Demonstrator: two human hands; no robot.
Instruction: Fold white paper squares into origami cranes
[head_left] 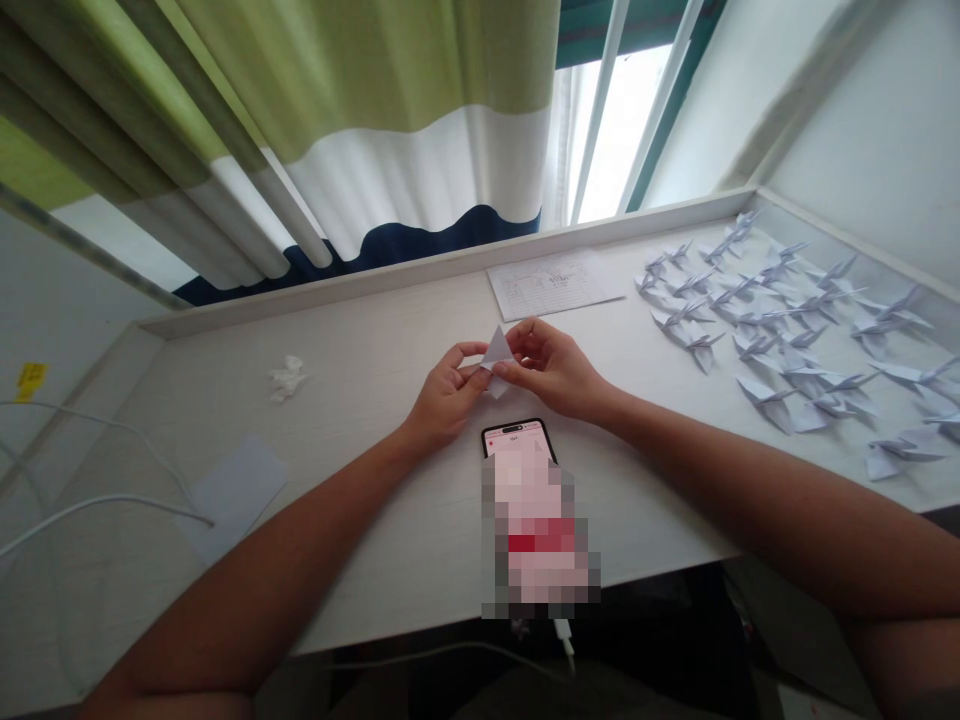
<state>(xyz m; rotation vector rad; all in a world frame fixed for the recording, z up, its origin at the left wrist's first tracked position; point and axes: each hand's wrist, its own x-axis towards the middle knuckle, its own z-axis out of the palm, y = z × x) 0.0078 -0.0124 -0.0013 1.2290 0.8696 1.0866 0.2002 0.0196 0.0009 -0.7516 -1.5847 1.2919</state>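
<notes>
A small piece of folded white paper [498, 350], with a pointed triangular top, is held between both hands above the desk's middle. My left hand [446, 392] pinches it from the left with thumb and forefinger. From the right, my right hand [551, 368] grips its lower part, the thumb lying across the front. A lower tip of the paper shows beneath the thumbs. Just below the hands lies a phone [517, 428], its screen mostly blurred out by blocks. Many folded paper cranes [757, 300] stand in rows to the right of my right hand.
A printed sheet [555, 283] lies near the desk's back ledge. Crumpled tissue [287, 380] sits at left. White cables [105, 510] cross the left side over a square of white paper [236, 490]. A charging plug [562, 630] hangs at the front edge. Curtains [420, 120] hang behind.
</notes>
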